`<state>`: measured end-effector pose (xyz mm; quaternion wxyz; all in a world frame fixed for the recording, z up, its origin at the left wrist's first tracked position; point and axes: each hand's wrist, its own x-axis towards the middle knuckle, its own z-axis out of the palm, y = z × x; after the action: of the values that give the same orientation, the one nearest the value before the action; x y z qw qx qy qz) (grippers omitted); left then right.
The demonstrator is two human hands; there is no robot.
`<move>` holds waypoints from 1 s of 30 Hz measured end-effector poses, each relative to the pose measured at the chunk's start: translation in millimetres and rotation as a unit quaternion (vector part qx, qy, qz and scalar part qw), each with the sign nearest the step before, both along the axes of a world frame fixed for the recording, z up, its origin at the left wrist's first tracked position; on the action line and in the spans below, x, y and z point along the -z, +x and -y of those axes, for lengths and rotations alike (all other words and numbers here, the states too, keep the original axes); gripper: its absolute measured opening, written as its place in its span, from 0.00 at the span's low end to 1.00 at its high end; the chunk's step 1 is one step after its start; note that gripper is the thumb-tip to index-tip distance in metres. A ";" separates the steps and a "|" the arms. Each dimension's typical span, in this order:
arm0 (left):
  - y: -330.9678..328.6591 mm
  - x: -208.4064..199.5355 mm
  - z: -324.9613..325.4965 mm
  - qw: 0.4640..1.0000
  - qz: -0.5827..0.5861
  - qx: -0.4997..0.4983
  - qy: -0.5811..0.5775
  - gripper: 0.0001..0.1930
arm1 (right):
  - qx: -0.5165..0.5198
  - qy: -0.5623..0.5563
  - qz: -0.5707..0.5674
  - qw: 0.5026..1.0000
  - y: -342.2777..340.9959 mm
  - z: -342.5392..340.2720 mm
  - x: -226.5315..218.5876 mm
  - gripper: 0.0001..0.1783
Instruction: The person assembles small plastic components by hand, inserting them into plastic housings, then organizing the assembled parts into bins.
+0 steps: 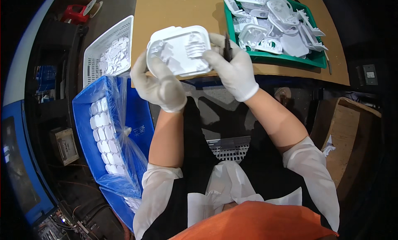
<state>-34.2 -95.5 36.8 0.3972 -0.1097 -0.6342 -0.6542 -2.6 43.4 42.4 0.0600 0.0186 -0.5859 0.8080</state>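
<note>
Place: factory workshop
Green bin [286,60]: white mouldings [295,45], beyond right hand [237,71]
Blue crate [141,107]: packed white pieces [103,134], lower-left of left hand [161,87]

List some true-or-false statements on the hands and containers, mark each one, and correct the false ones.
1. The left hand and the right hand both hold the white plastic part. True.
2. The green tray stands on the floor. False: the green tray is on the brown tabletop.
3. A slim dark tool is in the right hand. True.
4. The blue crate with the rows of white pieces is to the person's right. False: the blue crate is to the left.
</note>
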 end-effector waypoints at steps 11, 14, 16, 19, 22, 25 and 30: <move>-39.0 -6.8 35.8 0.981 0.102 -0.061 0.151 0.13 | 0.241 0.224 -0.031 0.944 -34.9 -12.5 27.8 0.13; -53.3 2.5 40.5 0.982 0.109 -0.096 0.120 0.11 | 0.314 0.331 -0.017 0.890 -39.6 -47.6 31.5 0.11; -56.6 6.6 35.3 0.981 0.122 -0.085 0.121 0.11 | 0.364 0.471 -0.016 0.804 -41.2 -74.2 38.0 0.14; -58.9 6.9 28.6 0.983 0.113 -0.074 0.125 0.10 | 0.347 0.611 0.075 0.708 -41.3 -101.4 35.4 0.17; -57.9 6.8 24.4 0.984 0.106 -0.053 0.133 0.09 | 0.287 0.675 0.172 0.658 -42.2 -114.3 35.0 0.18; -56.9 7.6 20.6 0.986 0.125 -0.031 0.108 0.11 | 0.257 0.694 0.156 0.654 -39.7 -121.9 41.5 0.20; -53.9 12.4 24.3 0.990 0.134 -0.031 0.037 0.18 | 0.208 0.708 0.149 0.658 -40.7 -120.5 35.7 0.21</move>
<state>-88.1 -119.8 24.4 0.3330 0.0138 -0.6599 -0.6734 -43.3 164.0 6.7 0.1074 -0.1880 -0.9704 0.1070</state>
